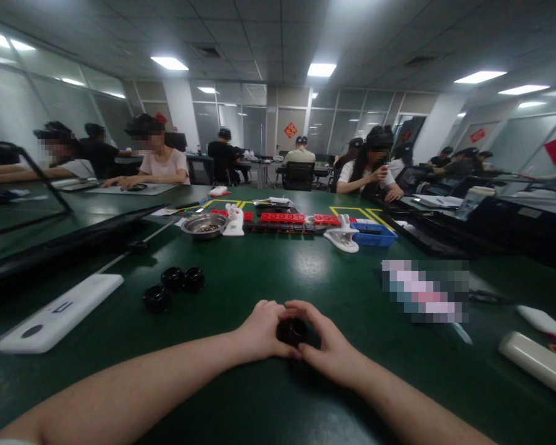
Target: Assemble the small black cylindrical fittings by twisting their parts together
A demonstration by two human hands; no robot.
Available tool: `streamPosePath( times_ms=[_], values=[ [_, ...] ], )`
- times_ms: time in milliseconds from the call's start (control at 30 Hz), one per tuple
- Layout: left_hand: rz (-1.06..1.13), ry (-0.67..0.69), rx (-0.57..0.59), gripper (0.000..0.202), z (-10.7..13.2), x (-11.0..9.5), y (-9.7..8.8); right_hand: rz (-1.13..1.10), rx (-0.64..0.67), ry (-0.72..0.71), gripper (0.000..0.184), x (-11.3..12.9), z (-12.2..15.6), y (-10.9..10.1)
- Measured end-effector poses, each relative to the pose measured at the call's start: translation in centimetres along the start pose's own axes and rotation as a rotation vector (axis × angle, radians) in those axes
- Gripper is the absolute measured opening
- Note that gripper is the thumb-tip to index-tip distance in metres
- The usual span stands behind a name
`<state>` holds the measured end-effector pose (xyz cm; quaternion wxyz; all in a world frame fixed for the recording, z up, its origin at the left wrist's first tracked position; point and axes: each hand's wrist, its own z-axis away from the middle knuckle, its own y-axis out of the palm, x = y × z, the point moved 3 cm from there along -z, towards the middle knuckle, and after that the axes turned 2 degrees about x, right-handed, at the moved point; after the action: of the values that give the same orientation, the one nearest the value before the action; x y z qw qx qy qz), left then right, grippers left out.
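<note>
Both of my hands meet at the near middle of the green table. My left hand and my right hand are curled around a small round black part, fingers closed on its sides. Three more round black parts lie on the table to the left, a little beyond my left forearm. Only the top of the held part shows between my fingers.
A white flat device lies at the near left. Farther back are a metal bowl, red strips, a blue tray and white tools. White items lie at the right. Several people sit at tables behind.
</note>
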<state>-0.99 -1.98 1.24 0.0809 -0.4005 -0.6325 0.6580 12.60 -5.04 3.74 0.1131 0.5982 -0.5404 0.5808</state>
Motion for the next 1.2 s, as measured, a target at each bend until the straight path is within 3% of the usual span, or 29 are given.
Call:
streamPosePath(
  times_ms=[233,333,467,567,700,767,867,1067,1200],
  values=[
    [-0.032,-0.004,0.035,0.052,0.0,-0.1,-0.2,0.127,-0.171,0.117,0.046,-1.0,-0.2,-0.3],
    [-0.014,-0.004,0.025,0.052,0.0,-0.2,-0.3,0.090,-0.131,0.081,0.043,-0.7,-0.3,-0.3],
    [0.023,0.008,0.009,0.050,0.0,-0.3,-0.4,0.059,-0.035,0.000,0.055,0.0,0.1,-0.1],
    [0.009,0.007,0.016,0.047,0.0,-0.1,-0.3,0.101,-0.092,0.019,0.056,-0.3,0.2,-0.1],
    [-0.031,0.009,0.019,0.048,-0.1,0.1,-0.1,0.143,-0.201,0.084,0.044,-0.8,0.0,-0.3],
    [-0.031,0.006,0.015,0.048,-0.1,0.1,0.0,0.109,-0.167,0.063,0.040,-0.6,-0.1,-0.3],
    [-0.014,0.009,0.014,0.047,0.0,0.1,-0.1,0.073,-0.083,0.004,0.049,0.1,0.0,-0.2],
    [-0.063,0.028,0.024,0.046,-0.1,0.2,0.1,0.157,-0.220,0.102,0.048,-0.8,0.0,-0.4],
    [-0.042,0.019,0.012,0.047,0.0,0.2,0.0,0.109,-0.151,0.087,0.042,-0.6,-0.2,-0.5]
  ],
)
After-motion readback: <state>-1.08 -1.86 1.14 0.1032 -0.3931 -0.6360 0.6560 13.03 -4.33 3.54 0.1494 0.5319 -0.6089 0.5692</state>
